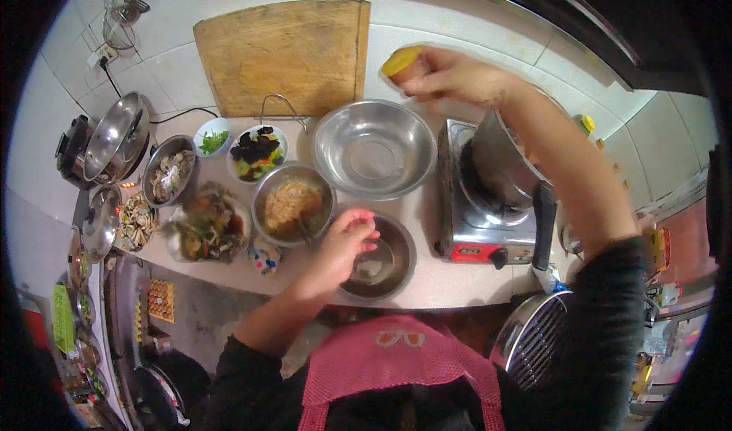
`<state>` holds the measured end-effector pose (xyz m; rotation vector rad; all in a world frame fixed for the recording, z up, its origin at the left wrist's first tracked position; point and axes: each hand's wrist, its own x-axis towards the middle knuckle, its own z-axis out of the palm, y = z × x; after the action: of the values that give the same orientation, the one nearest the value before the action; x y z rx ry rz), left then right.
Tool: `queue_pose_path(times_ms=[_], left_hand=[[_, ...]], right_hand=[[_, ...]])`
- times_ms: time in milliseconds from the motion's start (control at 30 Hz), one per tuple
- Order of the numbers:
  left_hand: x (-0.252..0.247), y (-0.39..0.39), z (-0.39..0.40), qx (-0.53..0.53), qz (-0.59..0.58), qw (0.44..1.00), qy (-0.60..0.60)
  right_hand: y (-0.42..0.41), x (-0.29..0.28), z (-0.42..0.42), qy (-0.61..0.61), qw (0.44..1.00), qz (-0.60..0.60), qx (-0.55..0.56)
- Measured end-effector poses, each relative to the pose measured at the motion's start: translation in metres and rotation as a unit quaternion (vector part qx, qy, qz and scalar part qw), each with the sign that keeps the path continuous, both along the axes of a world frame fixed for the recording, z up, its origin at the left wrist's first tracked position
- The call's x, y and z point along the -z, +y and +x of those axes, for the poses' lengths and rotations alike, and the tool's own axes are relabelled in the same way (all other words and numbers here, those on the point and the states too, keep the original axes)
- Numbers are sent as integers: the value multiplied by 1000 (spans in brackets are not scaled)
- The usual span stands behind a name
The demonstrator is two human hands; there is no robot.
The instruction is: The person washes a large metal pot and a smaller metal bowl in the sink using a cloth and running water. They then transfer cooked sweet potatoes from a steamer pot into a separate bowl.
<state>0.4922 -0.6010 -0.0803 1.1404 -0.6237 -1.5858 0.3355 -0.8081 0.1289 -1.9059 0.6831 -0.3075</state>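
Note:
My right hand (443, 76) grips a small container with a yellow lid (401, 60), raised in front of the wall above a wide stainless steel basin (374, 171) that has nothing in it. The container is blurred. My left hand (337, 254) is loosely curled over the left rim of a smaller steel bowl (380, 279), with nothing visible in the fingers. Close to its left stands a steel bowl of pale minced mixture (294, 202), an implement leaning inside. Under my right forearm, a dark-handled metal pot (494, 156) sits tilted on a gas stove (474, 234).
A wooden cutting board (283, 54) leans against the tiled wall. Left lie a bowl of chopped greens (213, 139), a bowl with black fungus and vegetables (257, 154), a steel bowl of pale pieces (171, 171) and a bag of mixed food (209, 225). The counter's front edge (423, 305) is near my body.

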Motion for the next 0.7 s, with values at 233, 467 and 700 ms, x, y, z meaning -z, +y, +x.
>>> queue_pose_path(times_ms=[233, 467, 700], left_hand=[[7, 21, 34, -38, 3, 998, 42], [12, 20, 58, -68, -19, 997, -16], [11, -31, 35, -102, -234, 913, -318]], right_hand=[[-81, 248, 73, 154, 937, -259, 179], [-87, 309, 59, 201, 911, -286, 217], [-19, 210, 33, 39, 954, -44, 293]])
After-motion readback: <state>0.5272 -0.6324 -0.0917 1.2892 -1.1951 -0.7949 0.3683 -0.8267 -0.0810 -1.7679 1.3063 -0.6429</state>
